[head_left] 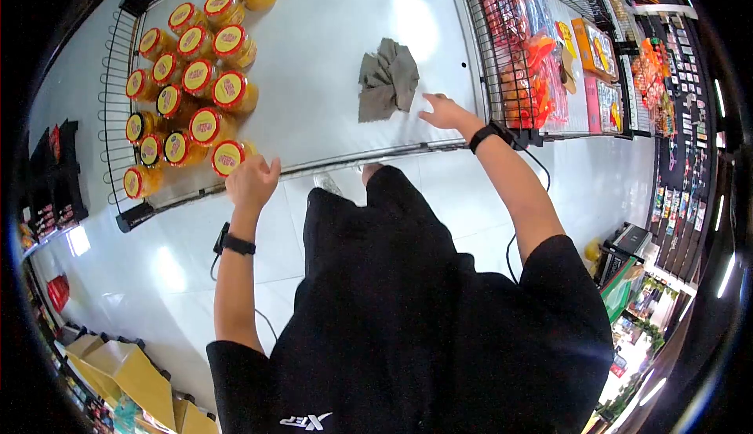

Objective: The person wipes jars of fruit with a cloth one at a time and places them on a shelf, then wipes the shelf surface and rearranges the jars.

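My left hand (252, 184) is at the front edge of the white shelf, against a red-lidded jar (228, 157) at the near right of a group of several jars; its fingers are mostly hidden behind the hand. To the right, my right hand (442, 112) hovers over the shelf with its thumb and fingers apart, holding nothing. A crumpled grey-green cloth (388, 79) lies on the shelf just left of that hand, not touching it. The jars have yellow labels on their lids and amber contents.
A black wire rack (114, 105) borders the jars on the left. Another wire divider (496, 58) stands on the right, with red packaged goods (522, 81) beyond it. The shelf's front edge (345, 163) runs before my body. Yellow boxes (129, 371) stand at lower left.
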